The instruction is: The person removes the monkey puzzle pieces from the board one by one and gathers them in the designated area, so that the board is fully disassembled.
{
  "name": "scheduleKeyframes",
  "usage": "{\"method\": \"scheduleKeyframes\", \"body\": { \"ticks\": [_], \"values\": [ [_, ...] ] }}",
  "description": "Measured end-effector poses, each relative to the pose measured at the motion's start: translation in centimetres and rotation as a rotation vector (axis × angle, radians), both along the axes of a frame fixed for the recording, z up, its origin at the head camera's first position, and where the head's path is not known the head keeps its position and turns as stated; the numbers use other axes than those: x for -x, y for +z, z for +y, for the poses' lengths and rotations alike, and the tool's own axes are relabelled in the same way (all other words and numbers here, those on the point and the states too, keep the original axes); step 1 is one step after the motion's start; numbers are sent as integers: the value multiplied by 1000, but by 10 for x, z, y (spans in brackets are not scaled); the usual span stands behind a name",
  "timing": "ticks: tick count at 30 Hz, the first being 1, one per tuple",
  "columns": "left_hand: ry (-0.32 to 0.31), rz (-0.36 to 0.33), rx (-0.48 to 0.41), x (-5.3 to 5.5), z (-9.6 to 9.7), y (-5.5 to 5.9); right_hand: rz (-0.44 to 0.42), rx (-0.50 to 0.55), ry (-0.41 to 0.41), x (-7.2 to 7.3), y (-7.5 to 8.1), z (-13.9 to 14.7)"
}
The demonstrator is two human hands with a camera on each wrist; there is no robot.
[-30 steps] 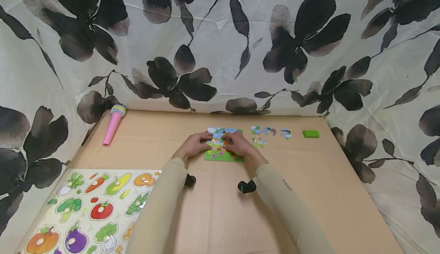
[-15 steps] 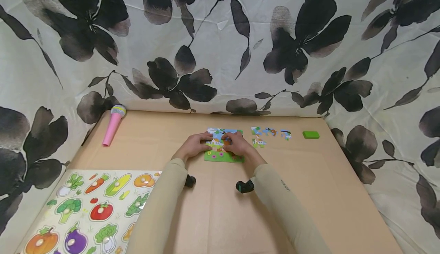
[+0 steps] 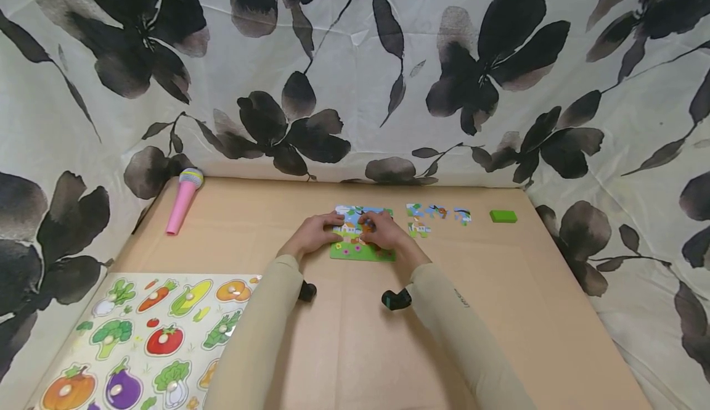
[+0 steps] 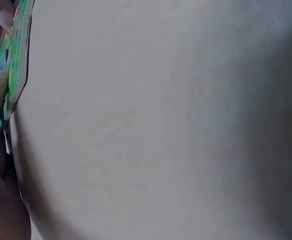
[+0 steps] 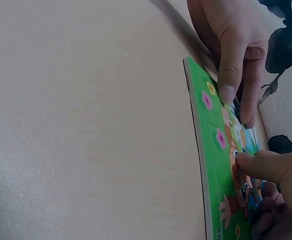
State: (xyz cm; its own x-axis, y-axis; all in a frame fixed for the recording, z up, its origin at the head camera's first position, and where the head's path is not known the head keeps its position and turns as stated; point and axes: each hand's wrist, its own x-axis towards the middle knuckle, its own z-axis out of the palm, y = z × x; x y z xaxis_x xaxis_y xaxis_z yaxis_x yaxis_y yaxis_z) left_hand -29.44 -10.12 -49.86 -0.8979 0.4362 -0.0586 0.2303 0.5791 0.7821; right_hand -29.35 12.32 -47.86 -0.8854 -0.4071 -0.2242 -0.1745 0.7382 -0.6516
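Since both hands are busy with the same little picture puzzle (image 3: 359, 253), it's lying flat on the far part of the desk (image 3: 341, 342), around the middle, where they can both get at it. The left hand (image 3: 310, 235) is resting its thumb and a finger, pretty straight, on the puzzle's left side, probably so it isn't sliding around. The right hand (image 3: 386, 232) is touching down by the brown cartoon animal (image 5: 234, 171), other fingers bent. I'm guessing it's pressing something flat, but I can't tell if it's pinching a piece. The hands are sitting close but apart, with some picture showing between them.

A few loose pieces (image 3: 418, 229) are lying just to the right, spread out rather than piled up, which is likely making each one easy to spot. The green block (image 3: 503, 216) is sitting farther right, the pink microphone (image 3: 182, 203) is lying far left, and the vegetable board (image 3: 191, 336) is filling the near left, all seemingly parked out of the way.
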Motion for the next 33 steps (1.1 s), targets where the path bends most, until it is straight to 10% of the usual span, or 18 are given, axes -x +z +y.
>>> {"method": "scheduleKeyframes", "body": {
  "ticks": [23,33],
  "values": [
    [-6,19,12,1,1,0,150,248,-216,-14,-12,-2],
    [6,-14,7,2,2,-1,-63,483,-309,-17,-11,15]
  ]
}}
